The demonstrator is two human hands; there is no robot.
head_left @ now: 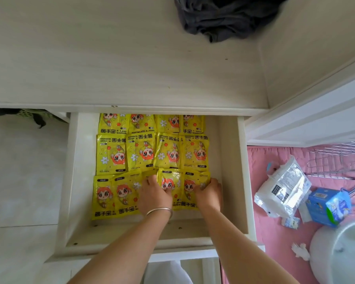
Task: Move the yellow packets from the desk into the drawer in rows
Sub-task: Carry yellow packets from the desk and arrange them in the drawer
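Head view is showing me both hands down in the open drawer [230,160], working on the nearest row of yellow packets [152,158]. My left hand [155,193] is lying on the packets with its fingers bent, fingertips pressing a packet in the middle of that row [170,185]; my right hand [208,192] is curling its fingers over the end packet [191,187], seemingly nudging its edge. Whether either is truly pinching, I cannot tell.

I am judging these as light, flat foil sachets: soft, slightly puffy, glossy and likely slippery, so they are probably sliding over one another easily. Taking one by an edge or corner, or flattening it with spread fingers, looks safest.

I am counting four in the far row, partly tucked under the desk [131,58], four in the middle row, and about five overlapping in the near row, one largely hidden under my left hand. I am seeing no yellow packets on the desk, only a dark cloth [223,19].
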